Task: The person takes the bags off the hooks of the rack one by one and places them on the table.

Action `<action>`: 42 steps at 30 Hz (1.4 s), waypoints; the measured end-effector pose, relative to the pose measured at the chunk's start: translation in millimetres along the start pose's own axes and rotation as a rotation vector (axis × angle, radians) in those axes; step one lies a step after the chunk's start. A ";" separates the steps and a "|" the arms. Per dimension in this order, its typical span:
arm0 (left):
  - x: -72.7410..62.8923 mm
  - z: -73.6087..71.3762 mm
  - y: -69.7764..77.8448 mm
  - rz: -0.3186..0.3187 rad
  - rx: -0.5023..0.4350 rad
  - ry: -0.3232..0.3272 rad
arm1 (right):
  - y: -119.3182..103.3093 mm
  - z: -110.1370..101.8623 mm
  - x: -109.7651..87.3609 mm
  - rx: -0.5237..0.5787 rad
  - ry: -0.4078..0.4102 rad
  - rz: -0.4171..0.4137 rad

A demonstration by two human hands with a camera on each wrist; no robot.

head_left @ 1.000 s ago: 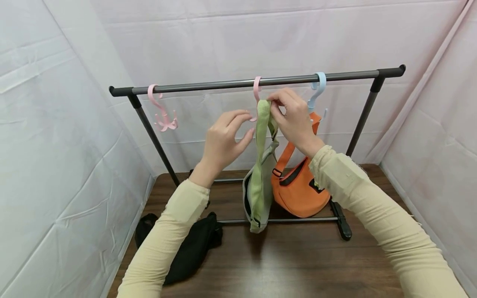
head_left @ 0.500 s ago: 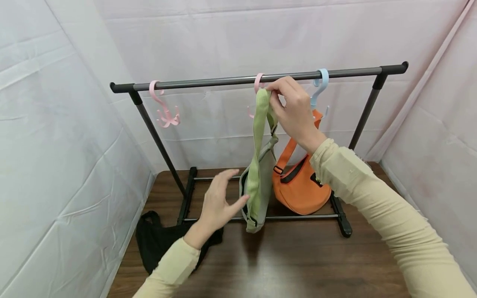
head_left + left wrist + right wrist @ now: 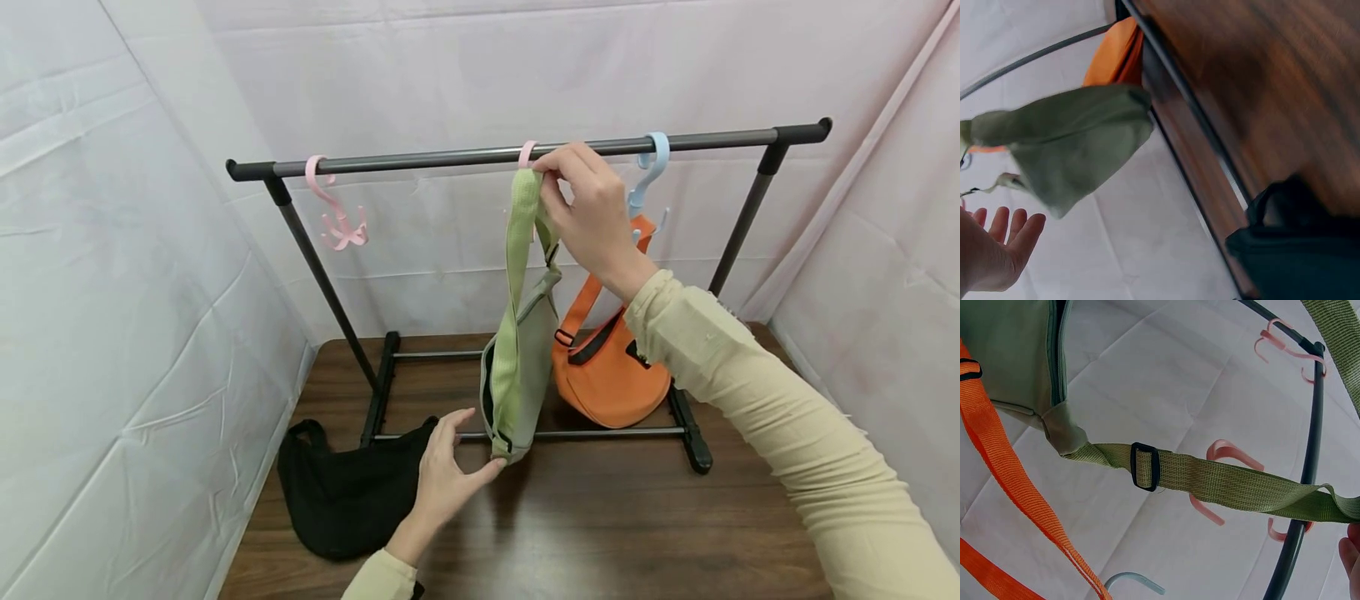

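My right hand (image 3: 588, 208) pinches the light green strap (image 3: 514, 250) of a grey-green shoulder bag (image 3: 537, 354) at the strap's top, just under the rail. The bag hangs from it, and in the right wrist view the strap (image 3: 1229, 484) runs through a black slider buckle (image 3: 1145, 466) toward my fingertips. Low by the bag's bottom end is my left hand (image 3: 446, 483), fingers spread and thumb overlapping the bag's corner in the head view. The left wrist view shows this hand (image 3: 1004, 250) below the bag (image 3: 1079, 137), holding nothing. A pink hook (image 3: 527, 152) on the rail is partly hidden behind the strap.
An orange bag (image 3: 611, 379) hangs from a light blue hook (image 3: 654, 171) at right. Another pink hook (image 3: 345, 227) is on the left of the rail (image 3: 420, 158). A black bag (image 3: 352, 500) lies on the wooden surface (image 3: 600, 517), front left.
My left hand has dropped from beside the strap's top to the bag's bottom end. My right hand, still pinching the strap, has risen closer to the rail.
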State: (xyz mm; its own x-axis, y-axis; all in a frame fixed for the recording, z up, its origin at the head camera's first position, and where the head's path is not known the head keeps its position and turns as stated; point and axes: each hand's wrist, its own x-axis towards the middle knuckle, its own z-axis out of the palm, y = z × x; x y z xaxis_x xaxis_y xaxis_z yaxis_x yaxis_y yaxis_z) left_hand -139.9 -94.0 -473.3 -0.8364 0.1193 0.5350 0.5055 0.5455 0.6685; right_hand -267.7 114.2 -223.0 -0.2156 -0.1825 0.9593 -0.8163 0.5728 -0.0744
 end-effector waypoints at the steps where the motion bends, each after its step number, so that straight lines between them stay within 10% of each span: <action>1: -2.3 2.8 -0.7 -0.015 -0.006 0.005 | 0.1 -0.5 -0.1 0.001 0.002 0.003; 18: -24.6 42.4 -5.0 -0.255 -0.172 0.167 | -14.7 -4.1 6.1 0.017 0.039 -0.023; 31: -21.1 14.8 8.8 -0.251 -0.330 0.297 | -20.5 -8.0 6.3 0.082 0.077 -0.047; 42: -16.2 5.0 -20.7 -0.308 -0.458 0.371 | -23.7 -15.3 6.3 0.084 0.095 -0.057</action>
State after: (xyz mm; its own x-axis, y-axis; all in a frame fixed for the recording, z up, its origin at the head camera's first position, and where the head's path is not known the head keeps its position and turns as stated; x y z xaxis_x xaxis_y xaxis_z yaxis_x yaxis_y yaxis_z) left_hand -137.9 -103.1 -498.4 -0.8701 -0.3235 0.3719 0.3624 0.0914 0.9275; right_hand -241.5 111.7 -211.1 -0.1188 -0.1337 0.9839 -0.8685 0.4942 -0.0377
